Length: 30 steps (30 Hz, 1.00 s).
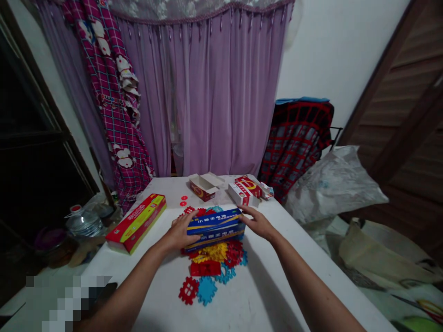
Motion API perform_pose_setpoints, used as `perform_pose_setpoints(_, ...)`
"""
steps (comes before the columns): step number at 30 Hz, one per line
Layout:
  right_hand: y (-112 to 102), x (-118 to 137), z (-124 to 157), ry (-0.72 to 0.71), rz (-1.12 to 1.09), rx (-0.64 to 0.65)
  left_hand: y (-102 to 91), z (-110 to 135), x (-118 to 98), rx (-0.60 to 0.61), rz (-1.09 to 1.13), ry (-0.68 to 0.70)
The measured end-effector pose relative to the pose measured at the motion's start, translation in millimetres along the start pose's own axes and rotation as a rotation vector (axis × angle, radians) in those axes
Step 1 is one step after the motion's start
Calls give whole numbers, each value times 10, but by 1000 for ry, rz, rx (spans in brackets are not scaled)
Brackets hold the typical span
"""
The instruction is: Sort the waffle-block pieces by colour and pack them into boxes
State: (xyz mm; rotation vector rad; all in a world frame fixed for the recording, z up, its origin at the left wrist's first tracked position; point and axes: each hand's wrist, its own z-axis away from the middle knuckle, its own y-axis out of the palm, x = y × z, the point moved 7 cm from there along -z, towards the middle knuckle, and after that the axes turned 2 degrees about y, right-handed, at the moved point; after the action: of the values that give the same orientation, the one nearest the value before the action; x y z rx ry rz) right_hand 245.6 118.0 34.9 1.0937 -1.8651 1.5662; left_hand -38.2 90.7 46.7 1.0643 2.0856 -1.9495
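A long blue box (216, 226) with yellow stripes and white lettering is between my two hands, above a pile of plastic gear pieces. My left hand (182, 230) grips its left end, thumb on the near side and fingers over the top. At the other end, my right hand (256, 222) has its fingers on the top right corner. Beneath and in front of the box lie yellow gears (216, 252), a red block (205, 268), a red square piece (188, 290) and a blue gear (206, 289). Part of the pile is hidden behind the box.
A red and yellow box (138, 223) lies at the left of the white table (277, 281). An open red box (204, 188) and a white and red box (242, 193) stand at the back. Two small red discs (183, 200) lie behind my left hand.
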Motion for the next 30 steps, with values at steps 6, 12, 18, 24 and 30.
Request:
perform_pose_setpoints(6, 93, -120, 101, -59, 112, 192, 71, -47, 5, 92, -71, 59)
perform_pose_setpoints(12, 144, -13, -62, -84, 258, 321, 69, -75, -33, 143, -149, 67)
perform_pose_setpoints(18, 224, 48, -122, -107, 364, 382, 146, -95, -44, 177, -225, 79)
perform_pose_setpoints(24, 253, 197, -1, -195, 549, 362, 105, -85, -83, 83, -331, 184)
perform_pose_setpoints(30, 267, 267, 6, -216, 663, 397, 82, -92, -58, 80, -300, 206)
